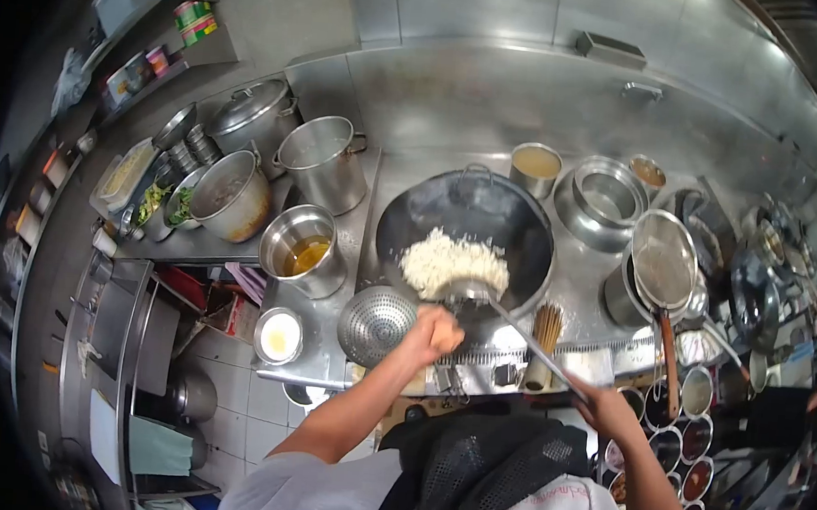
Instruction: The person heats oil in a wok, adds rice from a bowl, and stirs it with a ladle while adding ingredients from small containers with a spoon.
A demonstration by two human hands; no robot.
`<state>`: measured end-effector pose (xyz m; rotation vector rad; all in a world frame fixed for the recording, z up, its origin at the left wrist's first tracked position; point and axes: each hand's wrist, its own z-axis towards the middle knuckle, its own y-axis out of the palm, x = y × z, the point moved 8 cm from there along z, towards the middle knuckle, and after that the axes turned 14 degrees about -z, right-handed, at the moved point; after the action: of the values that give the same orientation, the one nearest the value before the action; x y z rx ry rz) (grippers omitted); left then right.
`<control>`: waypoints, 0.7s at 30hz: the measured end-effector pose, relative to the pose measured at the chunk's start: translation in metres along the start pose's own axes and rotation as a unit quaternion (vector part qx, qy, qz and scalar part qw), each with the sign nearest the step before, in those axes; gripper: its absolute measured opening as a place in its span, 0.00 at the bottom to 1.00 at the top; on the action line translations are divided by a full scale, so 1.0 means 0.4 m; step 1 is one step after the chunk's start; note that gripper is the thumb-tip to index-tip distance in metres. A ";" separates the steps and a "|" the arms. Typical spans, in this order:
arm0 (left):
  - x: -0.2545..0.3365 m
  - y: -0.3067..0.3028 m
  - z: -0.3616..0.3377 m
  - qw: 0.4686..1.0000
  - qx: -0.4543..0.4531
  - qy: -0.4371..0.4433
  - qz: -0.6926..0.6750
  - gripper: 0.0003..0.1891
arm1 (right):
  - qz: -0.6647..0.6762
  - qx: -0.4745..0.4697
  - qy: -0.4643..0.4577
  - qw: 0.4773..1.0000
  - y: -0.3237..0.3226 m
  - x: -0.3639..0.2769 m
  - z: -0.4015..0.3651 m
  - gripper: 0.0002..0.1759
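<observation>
A large black wok (525,220) sits in the steel cooktop, with a mound of white rice (451,261) in it. My right hand (609,411) is closed around the long handle of a ladle (539,349), whose bowl rests at the near side of the rice. At the wok's near edge, my left hand (436,333) makes a fist. Whatever it grips, if anything, is hidden by the fingers. Just left of that fist lies a round perforated strainer (375,326). A bamboo brush (545,336) stands right of the wok's near side.
Left of the wok stand a steel pot with yellow oil (306,253), a tall pot (322,159) and a white-filled bowl (279,336). A mesh strainer (664,259) rests on a pot at right. Several seasoning containers (697,391) line the lower right.
</observation>
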<state>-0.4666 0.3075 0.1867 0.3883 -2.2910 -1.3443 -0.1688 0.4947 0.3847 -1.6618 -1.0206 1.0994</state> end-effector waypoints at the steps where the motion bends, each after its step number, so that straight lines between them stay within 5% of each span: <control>1: 0.012 0.039 0.015 0.998 0.042 0.039 -0.007 0.08 | -0.035 0.018 0.026 0.999 0.038 0.005 0.057 0.37; 5: -0.117 -0.094 0.019 0.996 -0.072 0.037 -0.031 0.04 | -0.051 0.062 0.115 0.990 0.162 -0.009 0.263 0.38; 8: -0.141 -0.213 -0.082 0.997 0.052 0.032 0.049 0.04 | 0.072 0.061 0.085 0.992 0.157 -0.053 0.224 0.40; 10: -0.076 -0.093 -0.112 0.990 0.089 0.103 0.038 0.11 | 0.192 0.248 -0.050 0.948 0.222 -0.020 0.191 0.39; 11: -0.040 -0.043 -0.083 0.991 0.066 0.114 0.025 0.09 | 0.317 0.127 0.017 0.940 0.270 0.002 0.172 0.39; 17: 0.039 -0.038 0.172 0.999 0.052 0.013 -0.004 0.05 | 0.481 0.009 0.058 0.875 0.036 -0.091 0.093 0.39; 21: 0.034 -0.043 0.197 0.999 0.045 -0.025 0.009 0.08 | 0.573 -0.093 0.086 0.810 0.071 -0.017 0.184 0.41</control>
<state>-0.5184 0.3518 0.1419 0.3664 -2.3962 -1.2601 -0.2359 0.4964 0.3427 -2.5658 0.1416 1.5376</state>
